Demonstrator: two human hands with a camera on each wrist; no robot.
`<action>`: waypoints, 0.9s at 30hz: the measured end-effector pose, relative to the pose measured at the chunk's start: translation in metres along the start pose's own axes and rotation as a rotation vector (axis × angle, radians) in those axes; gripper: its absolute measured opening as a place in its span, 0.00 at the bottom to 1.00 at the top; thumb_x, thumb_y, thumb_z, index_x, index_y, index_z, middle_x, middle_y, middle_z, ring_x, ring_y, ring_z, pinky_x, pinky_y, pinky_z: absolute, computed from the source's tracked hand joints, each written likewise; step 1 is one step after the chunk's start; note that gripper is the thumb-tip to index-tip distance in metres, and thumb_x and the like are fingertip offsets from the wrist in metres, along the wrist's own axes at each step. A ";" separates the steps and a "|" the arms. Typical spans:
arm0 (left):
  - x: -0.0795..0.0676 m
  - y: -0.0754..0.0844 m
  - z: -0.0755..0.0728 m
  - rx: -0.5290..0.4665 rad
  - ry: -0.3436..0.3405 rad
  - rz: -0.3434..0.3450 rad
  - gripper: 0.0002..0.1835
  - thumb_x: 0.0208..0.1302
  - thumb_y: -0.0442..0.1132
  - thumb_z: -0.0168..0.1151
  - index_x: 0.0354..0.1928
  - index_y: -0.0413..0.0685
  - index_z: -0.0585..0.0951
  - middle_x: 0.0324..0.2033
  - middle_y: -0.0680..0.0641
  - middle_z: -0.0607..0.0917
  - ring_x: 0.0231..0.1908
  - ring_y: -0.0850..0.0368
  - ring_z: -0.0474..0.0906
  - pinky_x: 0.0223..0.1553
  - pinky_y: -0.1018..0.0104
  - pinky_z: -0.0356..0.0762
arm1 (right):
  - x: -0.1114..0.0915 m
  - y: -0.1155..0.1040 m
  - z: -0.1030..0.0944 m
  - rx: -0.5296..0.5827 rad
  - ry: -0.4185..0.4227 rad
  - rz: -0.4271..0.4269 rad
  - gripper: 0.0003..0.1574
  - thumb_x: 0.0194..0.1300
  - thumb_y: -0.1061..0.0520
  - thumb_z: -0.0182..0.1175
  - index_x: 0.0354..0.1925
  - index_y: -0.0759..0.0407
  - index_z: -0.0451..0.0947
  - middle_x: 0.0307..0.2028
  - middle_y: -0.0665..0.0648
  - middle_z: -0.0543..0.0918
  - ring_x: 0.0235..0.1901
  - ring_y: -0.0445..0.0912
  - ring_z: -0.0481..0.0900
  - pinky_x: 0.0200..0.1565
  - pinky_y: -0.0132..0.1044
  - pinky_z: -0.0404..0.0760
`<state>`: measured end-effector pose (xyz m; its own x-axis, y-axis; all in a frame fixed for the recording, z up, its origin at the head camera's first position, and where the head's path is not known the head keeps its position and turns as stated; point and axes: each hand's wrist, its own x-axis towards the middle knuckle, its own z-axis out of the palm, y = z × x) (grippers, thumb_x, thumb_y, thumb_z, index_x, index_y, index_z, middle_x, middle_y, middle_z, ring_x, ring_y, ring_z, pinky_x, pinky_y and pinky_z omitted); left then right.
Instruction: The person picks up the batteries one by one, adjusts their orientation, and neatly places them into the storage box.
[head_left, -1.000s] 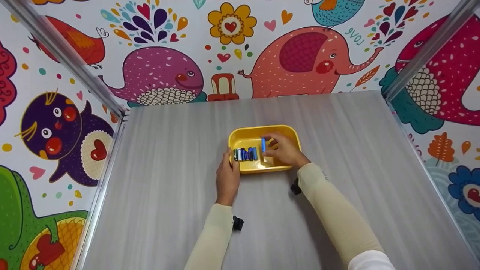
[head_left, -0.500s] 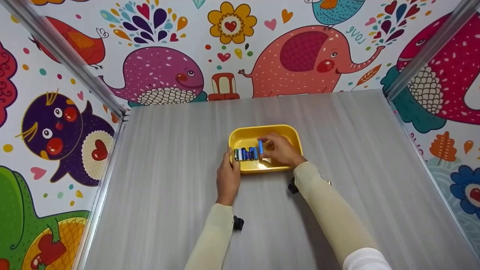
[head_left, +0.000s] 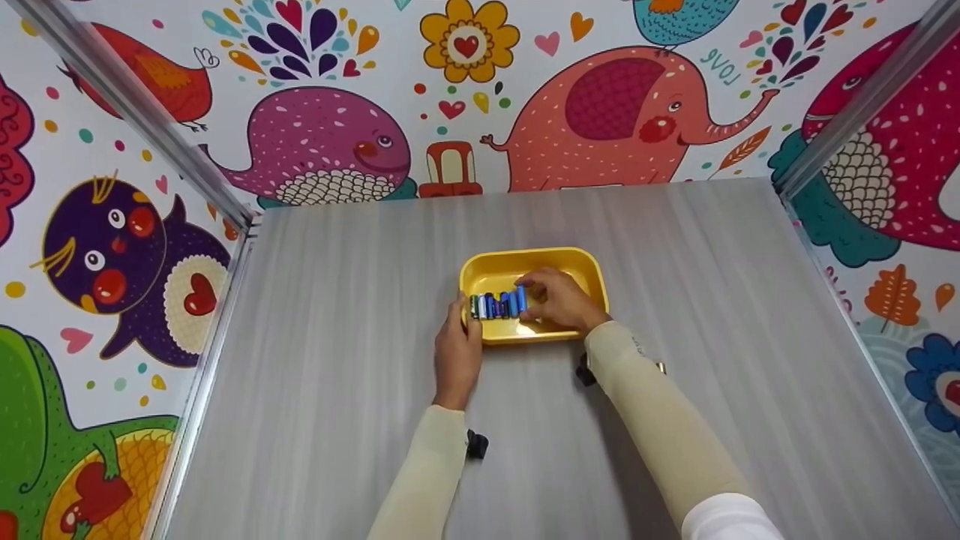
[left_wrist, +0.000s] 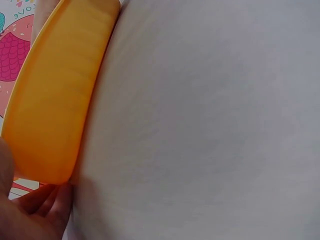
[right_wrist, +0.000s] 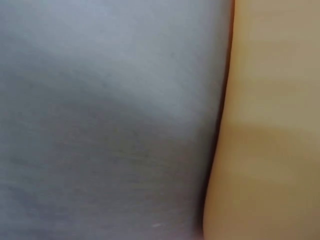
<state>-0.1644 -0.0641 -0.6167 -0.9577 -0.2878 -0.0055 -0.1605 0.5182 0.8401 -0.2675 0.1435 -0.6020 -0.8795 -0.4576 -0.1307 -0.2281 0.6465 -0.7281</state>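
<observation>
A yellow plastic tray (head_left: 536, 337) sits on the table, with several small batteries (head_left: 493, 306) standing side by side in a row at its left. My left hand (head_left: 458, 360) grips the tray's left end, thumb at the rim; the left wrist view shows its fingers (left_wrist: 57, 205) low against the tray's outer wall. Reaching in over the right side, my right hand (head_left: 564, 301) pinches a light blue battery (head_left: 522, 299) between thumb and fingers, at the right end of the row. The right wrist view catches only the tray's outer side (right_wrist: 270, 125) and the tabletop.
The grey wood-grain table (head_left: 345, 337) runs around the tray. Printed cartoon walls (head_left: 322, 142) stand at the back and sides, with metal posts (head_left: 172, 135) at the corners. A black wrist strap piece (head_left: 477, 445) shows by the left sleeve.
My right hand has moved left with the light blue battery, bringing it up against the end of the row. The left hand keeps its hold on the tray.
</observation>
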 end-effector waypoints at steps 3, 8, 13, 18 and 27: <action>0.000 0.000 0.000 0.002 -0.005 -0.003 0.27 0.76 0.42 0.52 0.75 0.59 0.68 0.69 0.50 0.77 0.64 0.55 0.77 0.67 0.53 0.73 | 0.001 0.000 0.001 -0.030 -0.010 -0.005 0.34 0.55 0.50 0.78 0.60 0.49 0.81 0.51 0.53 0.81 0.51 0.51 0.78 0.60 0.48 0.79; 0.000 -0.001 -0.001 -0.005 -0.007 0.004 0.27 0.76 0.42 0.52 0.75 0.59 0.68 0.69 0.51 0.77 0.64 0.56 0.77 0.67 0.54 0.73 | 0.001 -0.001 0.002 -0.073 -0.015 -0.004 0.33 0.54 0.49 0.79 0.58 0.49 0.82 0.48 0.54 0.81 0.49 0.51 0.77 0.59 0.46 0.78; 0.000 -0.002 -0.001 -0.023 -0.009 0.014 0.27 0.76 0.42 0.51 0.75 0.60 0.68 0.69 0.51 0.77 0.61 0.57 0.78 0.65 0.54 0.75 | 0.002 -0.001 0.002 -0.084 -0.015 -0.005 0.33 0.53 0.50 0.80 0.58 0.50 0.83 0.49 0.55 0.82 0.50 0.51 0.78 0.59 0.47 0.78; 0.001 -0.001 0.000 -0.020 -0.014 0.004 0.26 0.76 0.42 0.51 0.74 0.59 0.68 0.70 0.52 0.76 0.59 0.58 0.78 0.65 0.54 0.75 | 0.002 0.000 0.002 -0.088 -0.020 0.005 0.34 0.52 0.49 0.80 0.57 0.50 0.83 0.50 0.55 0.82 0.50 0.51 0.78 0.59 0.47 0.78; 0.000 0.000 0.001 -0.005 0.002 0.012 0.25 0.76 0.41 0.52 0.72 0.56 0.70 0.69 0.51 0.77 0.61 0.56 0.78 0.64 0.53 0.75 | 0.001 -0.001 0.003 -0.078 -0.042 0.055 0.35 0.54 0.46 0.79 0.60 0.46 0.82 0.51 0.52 0.81 0.50 0.50 0.76 0.61 0.45 0.77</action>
<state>-0.1651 -0.0633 -0.6174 -0.9591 -0.2830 0.0055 -0.1480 0.5177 0.8427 -0.2666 0.1410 -0.6033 -0.8736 -0.4445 -0.1981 -0.2134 0.7158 -0.6649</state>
